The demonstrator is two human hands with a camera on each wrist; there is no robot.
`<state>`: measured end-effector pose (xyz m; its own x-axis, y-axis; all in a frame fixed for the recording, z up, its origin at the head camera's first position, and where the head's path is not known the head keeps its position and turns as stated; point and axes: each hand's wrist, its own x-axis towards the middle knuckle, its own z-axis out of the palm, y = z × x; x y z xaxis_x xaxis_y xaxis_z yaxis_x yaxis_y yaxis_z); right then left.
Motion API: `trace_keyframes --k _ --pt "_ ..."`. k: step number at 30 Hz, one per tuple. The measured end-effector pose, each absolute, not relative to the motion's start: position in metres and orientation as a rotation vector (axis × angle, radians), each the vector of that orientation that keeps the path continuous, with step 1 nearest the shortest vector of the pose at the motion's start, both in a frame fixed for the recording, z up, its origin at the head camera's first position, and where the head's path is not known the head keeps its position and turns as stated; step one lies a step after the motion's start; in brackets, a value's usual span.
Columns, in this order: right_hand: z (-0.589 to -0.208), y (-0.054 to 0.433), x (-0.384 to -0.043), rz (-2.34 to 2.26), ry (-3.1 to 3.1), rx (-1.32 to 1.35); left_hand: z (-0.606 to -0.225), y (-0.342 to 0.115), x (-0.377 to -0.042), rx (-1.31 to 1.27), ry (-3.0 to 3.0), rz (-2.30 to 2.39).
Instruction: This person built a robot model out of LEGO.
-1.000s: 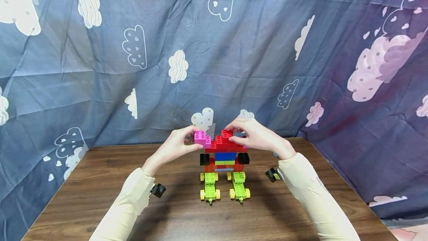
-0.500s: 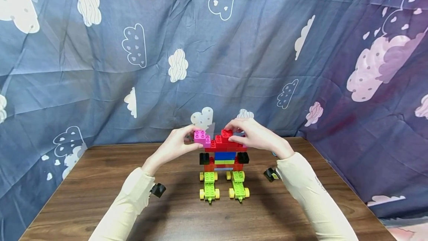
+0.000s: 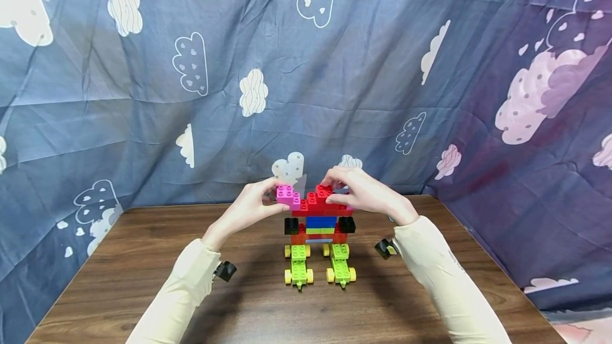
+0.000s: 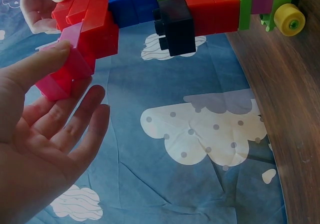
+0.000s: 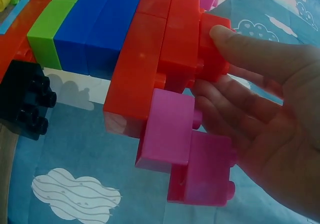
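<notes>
A tall figure of toy building bricks stands on the table. Its top row is red (image 3: 306,212), above blue bricks (image 3: 321,222) and a lime layer (image 3: 320,231). With thumb and fingers, my left hand (image 3: 245,207) pinches the pink brick (image 3: 285,193) at the top left end. My right hand (image 3: 363,190) grips the topmost red brick (image 3: 323,192), thumb on its near side. In the right wrist view, two stepped pink bricks (image 5: 210,169) jut from the other end of the red row, beside the right palm. Black bricks (image 3: 291,226) stick out at both sides.
Two lime wheeled bases (image 3: 298,269) with yellow wheels carry the figure on the brown wooden table (image 3: 191,291). A dark blue cloud-print cloth (image 3: 220,137) hangs behind. Each wrist wears a small black camera (image 3: 224,271). A small blue item shows behind the right wrist.
Both hands keep their hold on the bricks, and the figure stands as before. The whole head view has shifted very slightly.
</notes>
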<state>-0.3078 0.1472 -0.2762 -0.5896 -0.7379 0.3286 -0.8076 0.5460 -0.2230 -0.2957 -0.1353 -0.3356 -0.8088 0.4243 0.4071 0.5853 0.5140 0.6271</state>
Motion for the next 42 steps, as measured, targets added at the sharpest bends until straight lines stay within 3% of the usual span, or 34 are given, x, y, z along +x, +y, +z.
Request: trace_keyframes --k 42 --pt "-0.276 0.149 -0.306 0.597 -2.616 1.273 -0.335 -0.136 -0.295 -0.883 -2.54 -1.174"
